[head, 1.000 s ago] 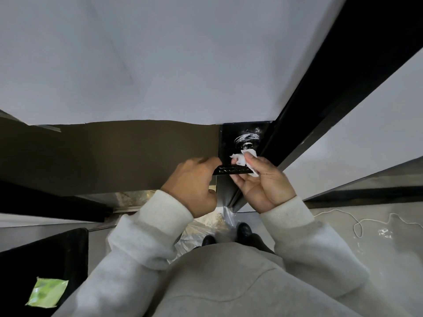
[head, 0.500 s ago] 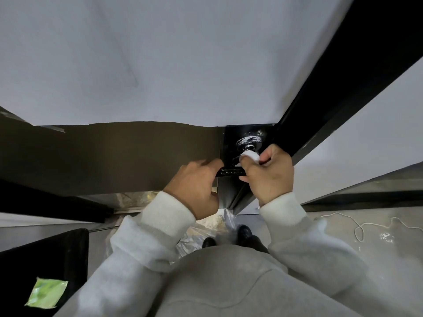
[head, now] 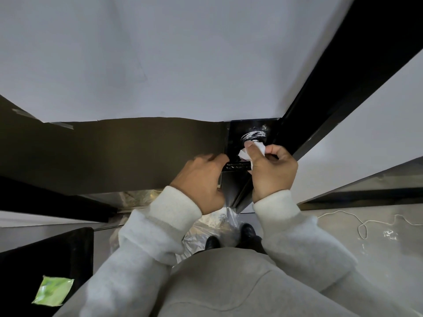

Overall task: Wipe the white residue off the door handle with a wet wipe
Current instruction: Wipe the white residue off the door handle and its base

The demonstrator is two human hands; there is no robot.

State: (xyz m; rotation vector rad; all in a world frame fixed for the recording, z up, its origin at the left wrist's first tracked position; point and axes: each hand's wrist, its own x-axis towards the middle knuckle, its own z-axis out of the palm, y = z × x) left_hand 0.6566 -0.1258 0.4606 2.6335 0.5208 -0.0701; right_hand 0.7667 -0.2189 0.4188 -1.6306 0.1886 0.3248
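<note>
handle: black door handle (head: pixel 237 166), a horizontal lever at centre frame, running between the two hands; its round base (head: pixel 253 136) sits just past it toward 12 o'clock and is smeared with white residue (head: pixel 256 134).
wipe: white wet wipe (head: pixel 259 149), crumpled, at the right end of the lever just under the round base, touching the handle.
right hand: right hand (head: pixel 270 171) at 3 o'clock of the lever, fingers curled round the wipe, thumb pressed on top of it, pinching it against the handle.
left hand: left hand (head: pixel 201 177) at 9 o'clock of the lever, fingers bent over its left end; fingertips are hidden behind the hand, so whether they truly grasp the lever i cannot tell.
door: black door edge (head: pixel 343 92) rising from the handle toward 1 o'clock; brown cardboard sheet (head: pixel 114 154) covers the surface at 9 o'clock of the handle.
sleeves: light grey sleeves (head: pixel 146 239) on both arms, entering from 6 o'clock.
floor: clear plastic sheet (head: pixel 210 223) below the hands, two dark shoes (head: pixel 247 232) on or beside it; thin white cord (head: pixel 364 225) looped on the floor at 4 o'clock.
corner: green packet (head: pixel 53 290) lying on a black surface (head: pixel 45 255) at 8 o'clock, well apart from the hands.
</note>
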